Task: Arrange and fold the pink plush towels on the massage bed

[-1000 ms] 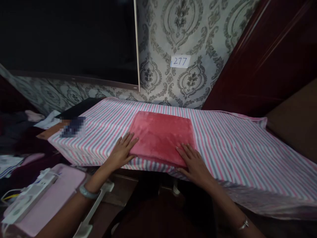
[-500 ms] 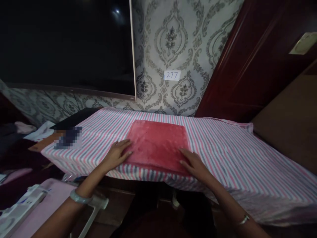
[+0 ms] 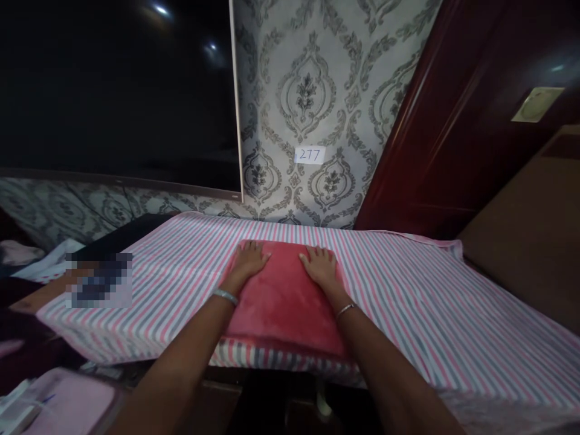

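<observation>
The counter (image 3: 453, 302) is covered by a striped sheet (image 3: 172, 290). Red cloth (image 3: 285, 308) lies flat on it at 6 o'clock; blurred item (image 3: 102, 281), 9 o'clock.

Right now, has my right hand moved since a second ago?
Yes: your right hand has moved forward across the red cloth, closer to the 277 label on the wall.

cloth (image 3: 285, 308): plain red, mottled lighter and darker. under cloth, cover (image 3: 389, 290): pink, white and grey stripes. behind cloth, wallpaper (image 3: 306, 130): pale grey, darker grey damask; label (image 3: 310, 154) white, dark blue figures. behind-left of cloth, screen (image 3: 113, 90): black, pale edge. behind-right of cloth, panel (image 3: 421, 139): deep red-brown.
</observation>
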The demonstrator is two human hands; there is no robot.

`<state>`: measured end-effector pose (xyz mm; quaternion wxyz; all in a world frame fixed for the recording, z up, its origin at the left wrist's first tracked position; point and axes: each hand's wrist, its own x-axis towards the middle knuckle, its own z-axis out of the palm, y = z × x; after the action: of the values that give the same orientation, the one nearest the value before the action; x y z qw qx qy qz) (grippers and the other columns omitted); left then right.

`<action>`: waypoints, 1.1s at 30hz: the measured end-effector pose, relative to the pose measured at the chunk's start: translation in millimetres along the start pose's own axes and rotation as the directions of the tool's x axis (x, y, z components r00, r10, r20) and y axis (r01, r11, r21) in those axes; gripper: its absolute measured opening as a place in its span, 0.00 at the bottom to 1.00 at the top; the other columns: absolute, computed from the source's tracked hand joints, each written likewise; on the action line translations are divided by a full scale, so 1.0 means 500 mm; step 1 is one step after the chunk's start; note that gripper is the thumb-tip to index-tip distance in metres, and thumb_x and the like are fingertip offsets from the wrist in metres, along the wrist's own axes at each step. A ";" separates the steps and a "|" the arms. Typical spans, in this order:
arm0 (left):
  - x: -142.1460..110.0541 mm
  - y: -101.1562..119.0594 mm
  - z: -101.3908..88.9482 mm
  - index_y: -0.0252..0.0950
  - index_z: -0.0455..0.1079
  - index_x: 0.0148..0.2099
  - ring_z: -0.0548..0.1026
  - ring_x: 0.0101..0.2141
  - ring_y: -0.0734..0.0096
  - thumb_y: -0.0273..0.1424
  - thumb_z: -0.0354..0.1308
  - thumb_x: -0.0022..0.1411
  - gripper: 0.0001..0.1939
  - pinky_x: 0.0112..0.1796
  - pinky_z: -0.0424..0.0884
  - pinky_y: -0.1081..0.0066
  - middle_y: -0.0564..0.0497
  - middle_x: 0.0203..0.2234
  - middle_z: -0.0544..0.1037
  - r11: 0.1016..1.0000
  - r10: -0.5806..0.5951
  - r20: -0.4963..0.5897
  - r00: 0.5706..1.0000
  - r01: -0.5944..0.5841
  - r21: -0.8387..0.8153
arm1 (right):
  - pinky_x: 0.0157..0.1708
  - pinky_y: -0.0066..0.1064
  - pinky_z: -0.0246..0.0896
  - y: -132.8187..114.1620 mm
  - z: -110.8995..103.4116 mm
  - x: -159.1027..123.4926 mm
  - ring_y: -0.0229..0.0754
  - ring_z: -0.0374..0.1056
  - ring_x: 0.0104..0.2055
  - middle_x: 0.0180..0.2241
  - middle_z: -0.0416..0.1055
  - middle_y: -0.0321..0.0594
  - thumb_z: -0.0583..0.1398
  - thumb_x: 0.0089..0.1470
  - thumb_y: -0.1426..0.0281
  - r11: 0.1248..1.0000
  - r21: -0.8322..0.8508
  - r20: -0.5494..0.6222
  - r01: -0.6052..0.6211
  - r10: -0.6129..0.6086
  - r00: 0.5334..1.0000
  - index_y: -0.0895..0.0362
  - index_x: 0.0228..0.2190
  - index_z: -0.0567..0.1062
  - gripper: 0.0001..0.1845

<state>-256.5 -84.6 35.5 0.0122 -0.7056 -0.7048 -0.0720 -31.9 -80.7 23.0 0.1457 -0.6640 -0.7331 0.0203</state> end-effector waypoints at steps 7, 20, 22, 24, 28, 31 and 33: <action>0.001 -0.017 0.055 0.33 0.59 0.69 0.56 0.67 0.44 0.48 0.41 0.71 0.34 0.64 0.50 0.40 0.33 0.66 0.63 1.000 0.001 -0.026 1.000 -0.001 0.024 | 0.62 0.53 0.47 0.034 0.068 -0.004 0.58 0.58 0.63 0.60 0.67 0.54 0.44 0.68 0.52 0.998 -0.027 -0.086 0.058 -0.060 0.995 0.57 0.64 0.66 0.33; -0.023 -0.003 0.035 0.30 0.58 0.69 0.56 0.67 0.48 0.48 0.42 0.71 0.34 0.66 0.48 0.45 0.34 0.66 0.63 0.999 -0.028 -0.048 0.998 0.027 -0.028 | 0.59 0.52 0.49 0.029 0.070 -0.018 0.59 0.63 0.59 0.56 0.71 0.56 0.47 0.68 0.54 0.994 -0.099 -0.172 0.046 -0.063 0.983 0.58 0.63 0.68 0.31; -0.029 -0.005 0.024 0.30 0.58 0.69 0.54 0.68 0.47 0.48 0.43 0.71 0.34 0.66 0.48 0.46 0.34 0.67 0.61 0.999 -0.023 -0.032 0.999 0.022 -0.026 | 0.59 0.51 0.49 0.027 0.068 -0.019 0.59 0.63 0.59 0.55 0.71 0.56 0.47 0.68 0.54 0.993 -0.107 -0.168 0.042 -0.059 0.984 0.59 0.63 0.68 0.31; -0.041 -0.014 0.012 0.32 0.57 0.70 0.52 0.69 0.46 0.49 0.44 0.71 0.35 0.65 0.48 0.44 0.34 0.68 0.59 0.999 -0.037 -0.021 0.999 0.037 -0.026 | 0.59 0.51 0.48 0.026 0.066 -0.019 0.58 0.62 0.59 0.56 0.70 0.56 0.46 0.68 0.54 0.993 -0.113 -0.148 0.037 -0.053 0.987 0.58 0.63 0.67 0.32; -0.092 -0.054 -0.004 0.35 0.49 0.73 0.47 0.70 0.43 0.48 0.44 0.70 0.36 0.63 0.51 0.41 0.35 0.72 0.47 0.989 -0.125 0.098 0.987 0.132 -0.062 | 0.60 0.50 0.46 0.022 0.061 -0.019 0.57 0.60 0.61 0.59 0.68 0.53 0.47 0.69 0.53 0.994 -0.111 -0.100 0.015 -0.026 0.995 0.56 0.65 0.65 0.31; -0.140 -0.091 0.002 0.34 0.44 0.74 0.48 0.70 0.44 0.48 0.43 0.71 0.38 0.63 0.56 0.47 0.36 0.73 0.43 0.980 -0.140 0.147 0.979 0.159 -0.119 | 0.60 0.50 0.45 0.022 0.062 -0.018 0.58 0.58 0.62 0.60 0.67 0.53 0.47 0.69 0.53 0.995 -0.104 -0.103 0.008 -0.019 0.994 0.55 0.65 0.65 0.31; -0.163 -0.107 0.016 0.33 0.42 0.75 0.49 0.70 0.46 0.47 0.41 0.71 0.37 0.62 0.58 0.50 0.35 0.73 0.45 0.975 -0.140 0.142 0.980 0.161 -0.150 | 0.60 0.51 0.45 0.024 0.065 -0.016 0.58 0.58 0.62 0.61 0.66 0.53 0.47 0.69 0.54 0.995 -0.104 -0.101 0.004 -0.015 0.995 0.55 0.65 0.65 0.31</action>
<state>-308.6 -164.2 13.3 -0.0964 -0.6519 -0.7475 -0.0832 -27.4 -81.9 -12.3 0.1484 -0.6674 -0.7279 -0.0524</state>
